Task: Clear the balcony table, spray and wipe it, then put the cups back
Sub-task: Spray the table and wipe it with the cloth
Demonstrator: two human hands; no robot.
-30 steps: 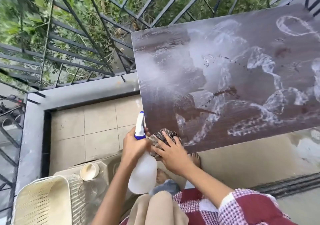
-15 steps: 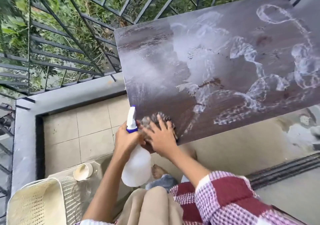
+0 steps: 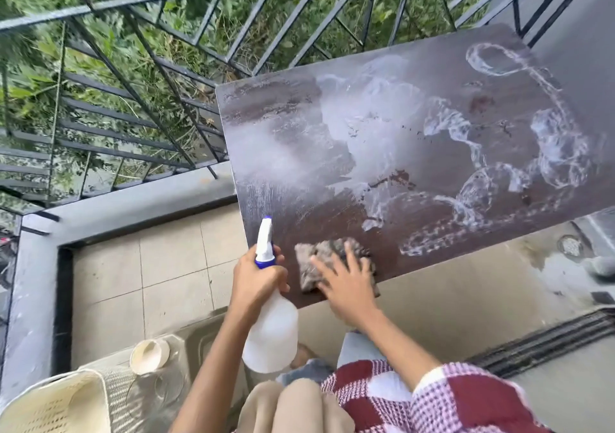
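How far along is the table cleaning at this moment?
Done: no cups on the visible table, foam sprayed across it. In hand: the right hand presses the cloth on the near corner, the left hand grips the spray bottle. Left: most foam unwiped; the cup sits off the table.

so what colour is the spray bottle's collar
The spray bottle's collar is blue; head view.

One table [image 3: 432,153], one spray bottle [image 3: 271,332], one cloth [image 3: 316,258], one basket [image 3: 50,406]
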